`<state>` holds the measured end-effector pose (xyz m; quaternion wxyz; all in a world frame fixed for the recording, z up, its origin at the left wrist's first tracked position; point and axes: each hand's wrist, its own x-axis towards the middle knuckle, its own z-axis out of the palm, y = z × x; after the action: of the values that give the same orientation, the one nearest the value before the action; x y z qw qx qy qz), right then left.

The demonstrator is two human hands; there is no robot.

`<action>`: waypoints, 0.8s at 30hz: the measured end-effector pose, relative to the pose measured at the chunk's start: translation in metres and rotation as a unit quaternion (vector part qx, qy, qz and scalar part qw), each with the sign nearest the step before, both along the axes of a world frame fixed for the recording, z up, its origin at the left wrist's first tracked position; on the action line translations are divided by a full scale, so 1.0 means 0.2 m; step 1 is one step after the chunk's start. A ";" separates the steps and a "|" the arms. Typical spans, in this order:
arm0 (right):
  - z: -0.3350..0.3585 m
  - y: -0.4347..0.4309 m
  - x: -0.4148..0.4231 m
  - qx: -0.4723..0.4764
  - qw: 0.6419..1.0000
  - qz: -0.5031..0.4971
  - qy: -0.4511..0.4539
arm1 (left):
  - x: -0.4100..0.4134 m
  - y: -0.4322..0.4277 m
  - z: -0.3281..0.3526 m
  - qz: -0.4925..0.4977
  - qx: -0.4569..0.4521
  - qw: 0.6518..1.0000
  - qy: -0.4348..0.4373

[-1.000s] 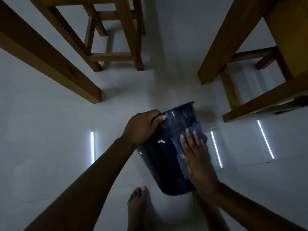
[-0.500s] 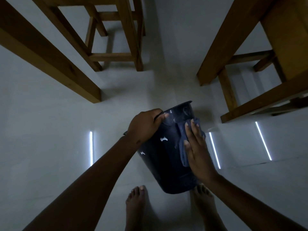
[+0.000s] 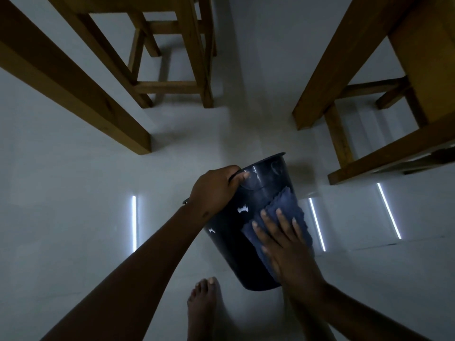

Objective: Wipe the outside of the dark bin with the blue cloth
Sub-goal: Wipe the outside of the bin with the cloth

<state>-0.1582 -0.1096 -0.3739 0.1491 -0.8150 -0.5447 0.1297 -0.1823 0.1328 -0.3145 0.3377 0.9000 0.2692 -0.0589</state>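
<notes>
- While tilted rim-away above the pale glossy floor [image 3: 73,193], held off the ground: dark blue-black plastic bin [image 3: 236,244], tapered, with small pale marks on its side.
- Gripped at the rim by the left hand [image 3: 214,188], fingers [image 3: 242,175] curled together over the lip, thumb side hidden behind the wall.
- Pressed flat against the bin's outer wall, right of centre: blue cloth with scalloped edge [image 3: 288,205], reaching from just under the upper band down toward the base.
- Laid on top of the cloth, palm down: right hand [image 3: 290,252], fingers [image 3: 283,222] extended and slightly spread, tips pointing toward the rim, pinning the fabric to the plastic rather than pinching it.
- Below the bin's base, near the bottom edge of the floor in view: one bare foot [image 3: 204,306], toes forward; the other hidden under the right forearm.
- Standing on the floor at upper left and upper right: brown wooden furniture legs and rails [image 3: 172,84], well apart from the bin.
- Reflected in the floor on both sides of the bin: thin bright strips of light [image 3: 134,222].
</notes>
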 end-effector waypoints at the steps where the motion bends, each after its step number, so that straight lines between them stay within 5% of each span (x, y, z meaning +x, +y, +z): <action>1: 0.01 0.05 0.04 0.015 1.000 -0.006 -0.012 | 0.01 0.00 0.00 -0.002 0.007 1.000 -0.008; 6: 0.06 0.05 0.07 0.019 0.987 -0.140 0.074 | 0.02 -0.02 0.00 -0.009 0.020 1.000 -0.009; 11: 0.05 0.02 0.01 -0.010 0.999 -0.033 0.023 | 0.01 -0.01 0.00 -0.001 0.020 1.000 0.005; 16: 0.08 0.12 0.22 0.090 0.960 -0.192 0.184 | -0.04 0.06 0.07 -0.002 -0.216 0.976 0.039; 19: 0.09 0.11 0.21 0.070 0.961 -0.201 0.175 | -0.12 0.06 0.03 -0.012 -0.107 0.993 0.046; 24: 0.11 0.18 0.06 0.026 0.995 -0.094 0.030 | -0.03 -0.01 0.02 -0.033 -0.043 0.999 -0.007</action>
<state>-0.1455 -0.0731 -0.3522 0.1976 -0.8542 -0.4643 0.1251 -0.1882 0.1301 -0.3108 0.3757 0.8934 0.2344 -0.0753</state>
